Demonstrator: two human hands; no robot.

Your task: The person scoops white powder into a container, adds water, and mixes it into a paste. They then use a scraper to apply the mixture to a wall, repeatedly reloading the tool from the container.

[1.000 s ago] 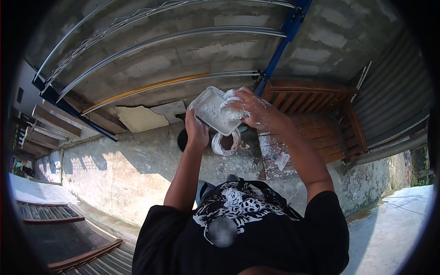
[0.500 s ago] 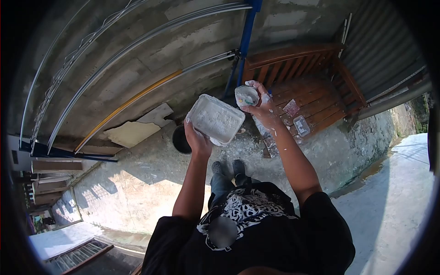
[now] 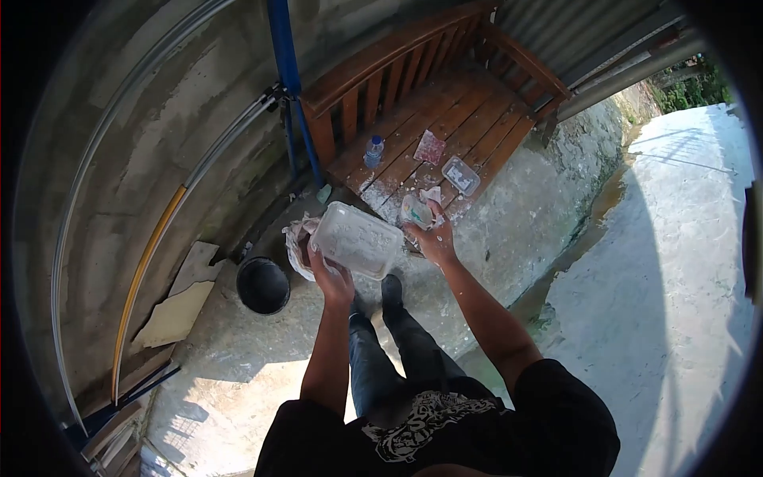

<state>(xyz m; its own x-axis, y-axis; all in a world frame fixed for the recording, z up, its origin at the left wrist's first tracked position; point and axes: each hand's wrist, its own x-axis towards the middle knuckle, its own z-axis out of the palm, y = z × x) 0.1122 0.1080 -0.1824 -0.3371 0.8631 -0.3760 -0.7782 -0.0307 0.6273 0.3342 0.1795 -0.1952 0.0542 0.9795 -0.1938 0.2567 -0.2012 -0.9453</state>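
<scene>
My left hand (image 3: 332, 278) is closed on the side of a rectangular plastic container (image 3: 358, 240), clear and coated inside with white powder. A crumpled whitish wrap (image 3: 298, 245) shows behind the container's left side, by the same hand. To the right, my right hand (image 3: 435, 241) has its fingers wrapped round a small plastic cup (image 3: 415, 211) smeared with white. A pale scrap (image 3: 431, 195) sticks up beside that cup, near the fingertips. White flecks mark the right hand and wrist. Cup and container are apart, the cup close over the bench's front corner in this view.
A wooden bench (image 3: 497, 99) dusted with white bears a water bottle (image 3: 373, 151), a reddish square sheet (image 3: 430, 148) and a lidded plastic box (image 3: 461, 176). On the ground at left stands a black bucket (image 3: 263, 285). Behind it are broken boards (image 3: 179, 314) and a blue post (image 3: 284, 48).
My view has turned toward the bench, so its bottle now shows. Both hands are lower, still holding the container and the cup. The crumpled wrap now shows beside my left hand.
</scene>
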